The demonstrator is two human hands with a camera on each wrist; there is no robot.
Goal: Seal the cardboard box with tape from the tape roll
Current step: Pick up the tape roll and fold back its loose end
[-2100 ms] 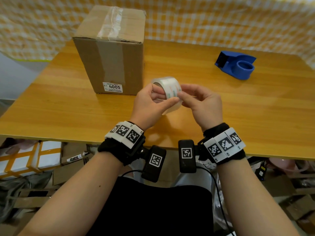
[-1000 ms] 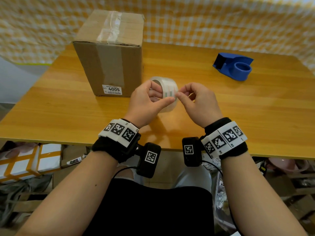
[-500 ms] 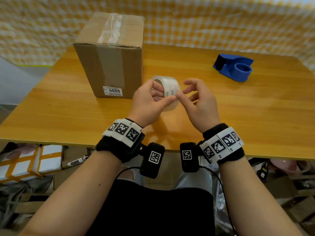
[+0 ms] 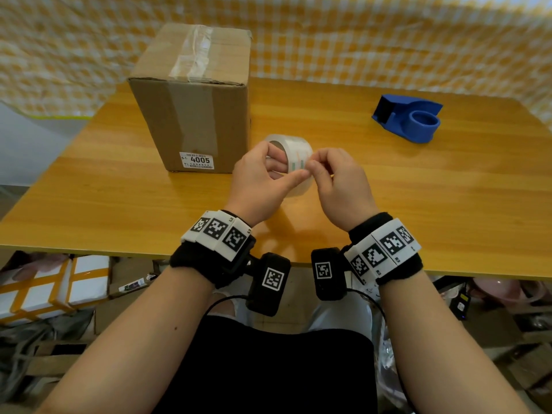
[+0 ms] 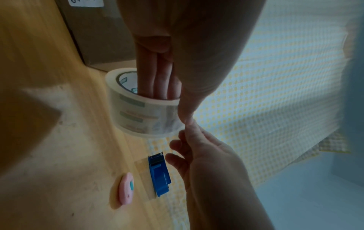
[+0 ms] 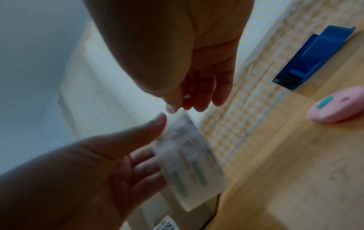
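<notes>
A brown cardboard box point(image 4: 194, 97) with a strip of clear tape along its top seam stands at the table's back left. In front of it, my left hand point(image 4: 286, 162) holds the clear tape roll point(image 4: 295, 147) above the table. Its fingers point(image 5: 157, 87) go through the core and its thumb presses the outside. My right hand point(image 4: 310, 167) meets the roll from the right, fingers curled. Its thumb and forefinger pinch at the roll's outer layer point(image 6: 189, 163) beside the left thumb. No loose strip shows.
A blue tape dispenser point(image 4: 409, 118) sits at the back right of the wooden table point(image 4: 448, 204). A small pink oval tool point(image 5: 127, 189) lies near the blue tape dispenser point(image 5: 159, 172). Checked cloth point(image 4: 358, 40) hangs behind the table. Boxes lie on the floor below.
My right hand's fingers were spread half a second ago and have now curled in, pinching at the roll. My left hand has kept its hold, with the roll almost where it was.
</notes>
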